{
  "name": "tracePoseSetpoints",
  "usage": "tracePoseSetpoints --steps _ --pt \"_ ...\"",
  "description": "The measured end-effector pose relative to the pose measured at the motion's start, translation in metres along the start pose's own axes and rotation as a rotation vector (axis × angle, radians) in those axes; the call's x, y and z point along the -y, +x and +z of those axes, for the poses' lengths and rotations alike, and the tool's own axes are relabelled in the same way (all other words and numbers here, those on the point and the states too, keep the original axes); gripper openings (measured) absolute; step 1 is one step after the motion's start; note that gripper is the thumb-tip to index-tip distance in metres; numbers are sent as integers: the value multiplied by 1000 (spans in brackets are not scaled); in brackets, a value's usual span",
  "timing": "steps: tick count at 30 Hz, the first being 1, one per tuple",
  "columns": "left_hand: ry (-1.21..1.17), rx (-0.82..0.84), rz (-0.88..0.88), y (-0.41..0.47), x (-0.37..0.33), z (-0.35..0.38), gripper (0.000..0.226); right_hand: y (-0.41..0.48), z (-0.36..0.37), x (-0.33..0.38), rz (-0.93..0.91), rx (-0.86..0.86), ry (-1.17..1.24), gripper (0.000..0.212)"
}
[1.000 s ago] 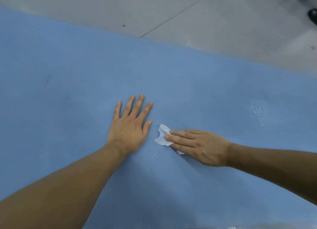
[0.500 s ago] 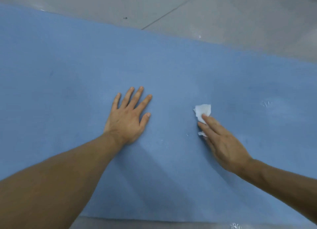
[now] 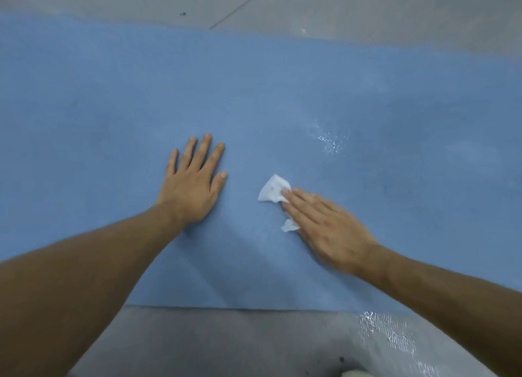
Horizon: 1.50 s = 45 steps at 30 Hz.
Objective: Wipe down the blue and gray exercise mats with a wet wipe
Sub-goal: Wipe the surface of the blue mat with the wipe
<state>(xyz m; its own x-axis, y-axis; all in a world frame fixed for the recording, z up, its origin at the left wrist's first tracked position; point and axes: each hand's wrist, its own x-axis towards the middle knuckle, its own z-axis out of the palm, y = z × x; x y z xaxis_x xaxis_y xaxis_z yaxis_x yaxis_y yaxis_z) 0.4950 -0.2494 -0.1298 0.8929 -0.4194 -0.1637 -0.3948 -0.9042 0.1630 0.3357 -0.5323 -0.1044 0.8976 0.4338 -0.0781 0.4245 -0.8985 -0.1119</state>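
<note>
wipe (image 3: pixel 273 189) slid back left, pinned under right fingers (image 3: pixel 303 204)

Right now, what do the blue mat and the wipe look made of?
Blue mat: probably foam, matte, with a fine grid texture. Wipe: thin white nonwoven sheet, crumpled under the right hand; wet streaks nearby suggest it is damp.

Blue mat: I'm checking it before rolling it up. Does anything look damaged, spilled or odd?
No damage shows. The blue mat carries a glistening wet patch beyond the wet wipe under the right hand, likely wipe moisture. The left hand rests flat. The gray surface shows similar sheen.
</note>
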Motion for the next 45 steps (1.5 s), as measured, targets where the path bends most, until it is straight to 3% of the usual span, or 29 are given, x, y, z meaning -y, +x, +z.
tracePoseSetpoints --steps 5,7,9,11,18,22,28,32,36,40,45 --pt "7 -8 -1 -24 -1 2 72 22 -11 -77 518 -24 100 50" --pt "2 -12 -9 -24 -1 2 69 27 -8 -76 602 -36 164 48" --pt "-1 -21 -22 -24 -1 4 64 29 -4 -56 551 -94 205 42" --pt "-8 -25 -28 -25 -2 3 63 25 3 -22 379 -128 218 42" --pt "-25 -48 -36 -29 -4 2 68 -44 24 88 -35 -41 188 50" --pt "-44 -58 -33 -29 -4 4 70 -72 20 81 34 -33 127 53" --pt "-39 -68 -39 -30 -5 5 70 -92 15 7 511 -82 192 52" --pt "-37 -66 -43 -29 -4 6 70 -96 11 -26 631 -34 186 56" --pt "-38 -77 -48 -30 -5 7 69 -77 5 -6 562 7 292 76" --pt "-27 -78 -42 -31 -6 6 68 -60 13 51 280 7 195 59" --pt "-33 -73 -56 -32 -7 7 68 -62 26 73 152 32 60 69"
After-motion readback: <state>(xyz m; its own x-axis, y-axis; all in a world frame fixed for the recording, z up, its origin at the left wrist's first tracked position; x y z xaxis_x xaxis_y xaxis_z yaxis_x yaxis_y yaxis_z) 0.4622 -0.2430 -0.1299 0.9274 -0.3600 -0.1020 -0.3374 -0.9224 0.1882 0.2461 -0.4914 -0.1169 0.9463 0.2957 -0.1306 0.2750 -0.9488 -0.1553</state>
